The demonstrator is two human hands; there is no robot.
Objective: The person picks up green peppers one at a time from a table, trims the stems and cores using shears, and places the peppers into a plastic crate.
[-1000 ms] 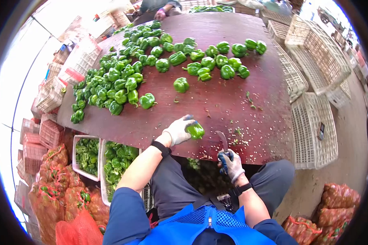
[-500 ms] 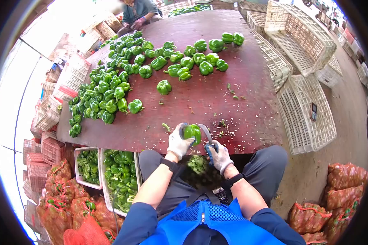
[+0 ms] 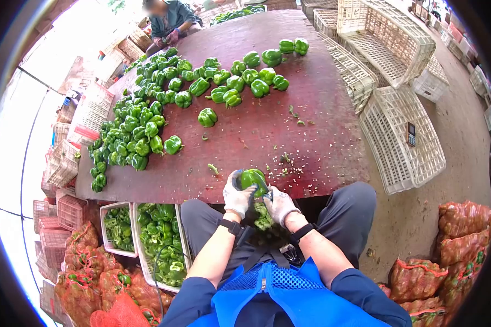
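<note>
In my gloved left hand (image 3: 235, 197) is a green bell pepper (image 3: 253, 179), held over the near edge of the dark red table. My gloved right hand (image 3: 281, 206) is closed and presses up against the pepper's right underside. The curved knife that showed in it before is now hidden behind the pepper and fingers. Just below the hands, between my knees, lie pale green pepper scraps (image 3: 263, 218). Many whole bell peppers (image 3: 142, 122) lie heaped on the left of the table, with a looser group (image 3: 234, 83) farther back.
White seeds and bits lie on the red table (image 3: 322, 141). Crates of peppers (image 3: 138, 234) stand by my left leg. A phone (image 3: 411, 134) rests on an upturned crate (image 3: 384, 147) at right. Filled net sacks (image 3: 417, 278) flank me. Another person (image 3: 172, 24) sits at the far left corner.
The curved blade, visible beside the pepper before, has gone out of sight. My right hand has moved left against the pepper, which is now tilted. The view has shifted slightly.
</note>
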